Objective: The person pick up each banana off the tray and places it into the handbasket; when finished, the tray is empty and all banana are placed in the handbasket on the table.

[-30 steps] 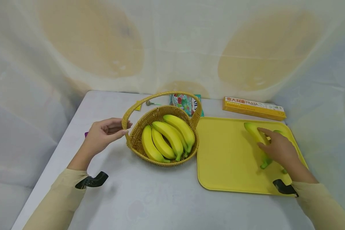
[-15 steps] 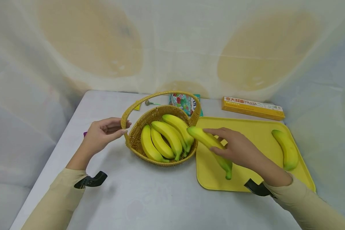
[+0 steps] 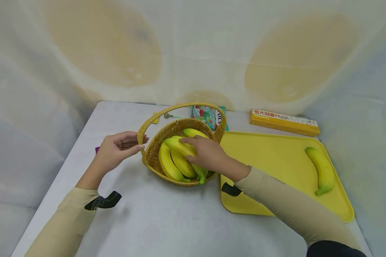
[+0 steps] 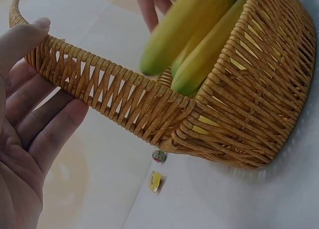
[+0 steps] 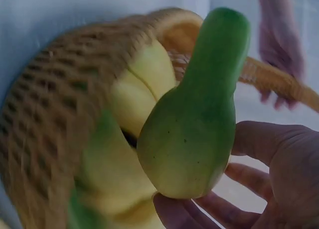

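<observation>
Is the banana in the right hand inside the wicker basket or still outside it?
Inside: the right hand holds the yellow banana over the others, within the woven wicker basket rim.

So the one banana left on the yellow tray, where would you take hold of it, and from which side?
The banana lies flat near the tray's right edge, apart from everything else, its green stem toward the person. I'd probably grip its thick middle from above, fingers across the curve. The right hand is busy holding a banana over the basket.
</observation>
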The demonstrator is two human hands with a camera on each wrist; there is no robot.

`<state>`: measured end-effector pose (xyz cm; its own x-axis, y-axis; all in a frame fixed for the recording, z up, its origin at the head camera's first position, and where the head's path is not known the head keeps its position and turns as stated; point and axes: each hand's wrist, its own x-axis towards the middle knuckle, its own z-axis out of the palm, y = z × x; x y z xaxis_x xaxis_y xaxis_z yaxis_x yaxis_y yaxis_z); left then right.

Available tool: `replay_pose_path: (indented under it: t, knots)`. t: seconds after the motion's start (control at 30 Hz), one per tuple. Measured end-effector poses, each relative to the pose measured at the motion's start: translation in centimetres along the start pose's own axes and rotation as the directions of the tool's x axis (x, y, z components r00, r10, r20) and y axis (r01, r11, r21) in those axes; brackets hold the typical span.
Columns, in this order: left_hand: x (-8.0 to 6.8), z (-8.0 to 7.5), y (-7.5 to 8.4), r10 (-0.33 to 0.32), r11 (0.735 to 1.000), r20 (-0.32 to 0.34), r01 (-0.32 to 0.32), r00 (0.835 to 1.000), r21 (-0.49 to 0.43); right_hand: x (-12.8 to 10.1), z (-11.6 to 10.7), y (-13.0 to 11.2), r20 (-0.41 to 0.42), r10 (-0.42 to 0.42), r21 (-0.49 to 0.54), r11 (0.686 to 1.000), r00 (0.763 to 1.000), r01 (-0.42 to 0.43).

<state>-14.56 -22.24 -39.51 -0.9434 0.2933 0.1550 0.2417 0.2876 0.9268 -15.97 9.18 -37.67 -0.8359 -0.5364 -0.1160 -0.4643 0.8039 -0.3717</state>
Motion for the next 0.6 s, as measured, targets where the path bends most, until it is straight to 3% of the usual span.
replay_pose_path:
  t: [0.13, 0.23, 0.37, 0.6]
  knots:
    - [0.0, 0.0, 0.1, 0.000, 1.000, -0.003, 0.000, 1.000, 0.003, 1.4, 1.9, -0.8, 0.035, 0.014, -0.062, 0.998, 0.999, -0.012]
    - [0.1, 0.1, 0.1, -0.001, 1.000, -0.008, 0.001, 1.000, 0.004, 2.2, 2.7, -0.9, 0.016, 0.030, -0.113, 0.993, 0.999, -0.028]
    - [0.1, 0.1, 0.1, -0.001, 1.000, -0.011, 0.001, 1.000, 0.004, 2.8, 3.1, -0.7, -0.025, 0.041, -0.155, 0.987, 0.999, -0.044]
    - [0.0, 0.1, 0.1, -0.005, 1.000, -0.013, 0.005, 1.000, 0.003, 2.8, 3.0, -0.2, -0.024, 0.022, -0.151, 0.988, 0.999, -0.025]
